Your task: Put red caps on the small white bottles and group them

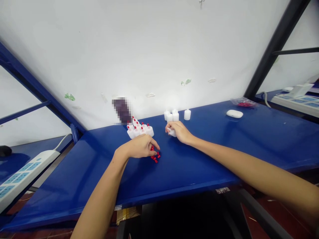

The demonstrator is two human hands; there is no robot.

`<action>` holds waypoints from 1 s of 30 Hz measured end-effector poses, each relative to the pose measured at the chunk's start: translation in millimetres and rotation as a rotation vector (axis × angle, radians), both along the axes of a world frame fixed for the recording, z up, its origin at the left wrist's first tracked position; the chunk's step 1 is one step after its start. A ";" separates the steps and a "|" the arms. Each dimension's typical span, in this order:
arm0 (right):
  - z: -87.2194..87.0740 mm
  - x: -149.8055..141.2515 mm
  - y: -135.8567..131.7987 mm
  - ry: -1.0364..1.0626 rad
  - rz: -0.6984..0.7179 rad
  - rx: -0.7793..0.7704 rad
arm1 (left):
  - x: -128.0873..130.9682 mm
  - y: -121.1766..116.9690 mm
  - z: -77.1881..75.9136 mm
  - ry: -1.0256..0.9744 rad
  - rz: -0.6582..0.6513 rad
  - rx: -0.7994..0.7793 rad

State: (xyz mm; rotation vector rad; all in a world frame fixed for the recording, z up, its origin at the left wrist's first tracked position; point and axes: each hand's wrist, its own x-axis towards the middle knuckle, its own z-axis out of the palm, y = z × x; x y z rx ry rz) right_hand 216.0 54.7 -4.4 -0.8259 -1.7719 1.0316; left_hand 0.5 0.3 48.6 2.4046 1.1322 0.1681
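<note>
My left hand (pixel 141 146) hovers over a small pile of red caps (pixel 156 160). Its thumb and forefinger are apart near the caps, and the other fingers are partly hidden. In my closed right hand (pixel 179 131) is a small white bottle (pixel 172 132), tilted and partly covered by the fingers. Behind my left hand stands a tight group of white bottles with red tips (pixel 137 130). Beyond my right hand are several white bottles without red tips (pixel 169 117), and one more white bottle (pixel 187 114) stands apart to their right.
The blue table (pixel 199 162) runs against a white wall. A white oval case (pixel 234 114) and a clear bag with red pieces (pixel 244 102) lie at the right. A blurred dark object (pixel 121 110) leans at the wall. A power strip (pixel 27 171) is at far left.
</note>
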 end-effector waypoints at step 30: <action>-0.1 -9.9 -15.9 0.220 0.281 -0.066 | 49.8 13.6 -46.9 -1.010 0.206 0.018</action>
